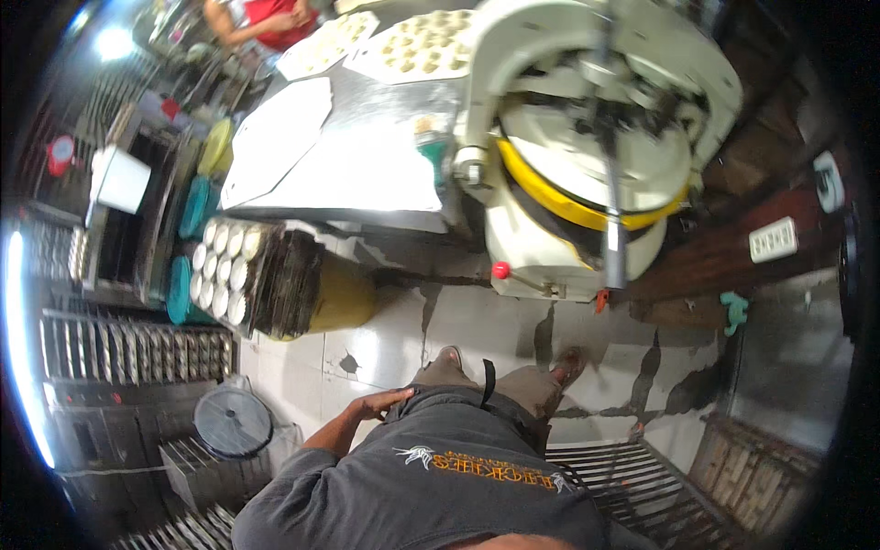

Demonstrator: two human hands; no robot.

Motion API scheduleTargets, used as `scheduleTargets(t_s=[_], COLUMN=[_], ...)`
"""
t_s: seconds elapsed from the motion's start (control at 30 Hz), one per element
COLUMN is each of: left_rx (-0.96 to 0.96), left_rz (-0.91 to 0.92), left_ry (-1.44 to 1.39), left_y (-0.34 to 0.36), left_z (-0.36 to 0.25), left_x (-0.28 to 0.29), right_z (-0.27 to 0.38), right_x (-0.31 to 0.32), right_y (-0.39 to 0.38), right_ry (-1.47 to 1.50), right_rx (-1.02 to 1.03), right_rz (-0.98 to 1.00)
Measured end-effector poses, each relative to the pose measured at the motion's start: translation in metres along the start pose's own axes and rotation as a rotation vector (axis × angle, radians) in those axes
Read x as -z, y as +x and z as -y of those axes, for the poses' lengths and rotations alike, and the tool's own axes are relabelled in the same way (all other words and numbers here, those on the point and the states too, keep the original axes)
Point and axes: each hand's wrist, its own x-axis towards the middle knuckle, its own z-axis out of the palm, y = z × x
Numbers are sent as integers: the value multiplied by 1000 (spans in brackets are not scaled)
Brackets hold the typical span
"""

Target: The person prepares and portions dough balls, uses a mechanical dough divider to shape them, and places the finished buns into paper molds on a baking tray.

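My left hand (385, 401) rests at my waist, against the dark grey shirt. Its fingers lie fairly flat and I see nothing held in them. My right hand does not show. In front of me on the right stands a large cream machine (573, 243) with a round top, which resembles a dough divider. A yellow band (559, 197) runs around it, and a long grey lever (613, 247) hangs across its front. A red-knobbed handle (500, 270) sticks out low on its left side. Both my hands are apart from the machine.
Left of the machine stands a metal table (367, 128) with white boards (284, 133); dough pieces (426, 41) fill the farther boards. A stack of cup pans (225, 266) tops a yellow bucket (344, 293). Another person (270, 18) wears a red apron. A slatted rack (632, 486) stands near my right leg.
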Motion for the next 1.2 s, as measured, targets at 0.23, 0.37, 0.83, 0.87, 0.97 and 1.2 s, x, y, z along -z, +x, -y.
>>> scheduleTargets(t_s=[0.23,0.37,0.83,0.87,0.97,1.2], left_rx=[-471,-661,-1164,-1220,-1298,-1371], left_rz=[-546,-502,-948,-1022,-1108,-1307], left_ry=[647,368,301,380,430,1079], left_y=[47,3,-150,-144,-134,-94], left_z=[19,-73,-327,-349,-443,-672], left_x=[83,83,252,281,368,533], right_z=[211,346,761,782,844,928], right_x=[-2,-18,-30,-21,7,66], right_y=[-60,-73,-130,-111,-62,56], right_ry=[18,169,208,275,403,799], right_rx=[307,685,1421,1397,1304,651], right_rz=[-143,27,-169,-247,-485,-536])
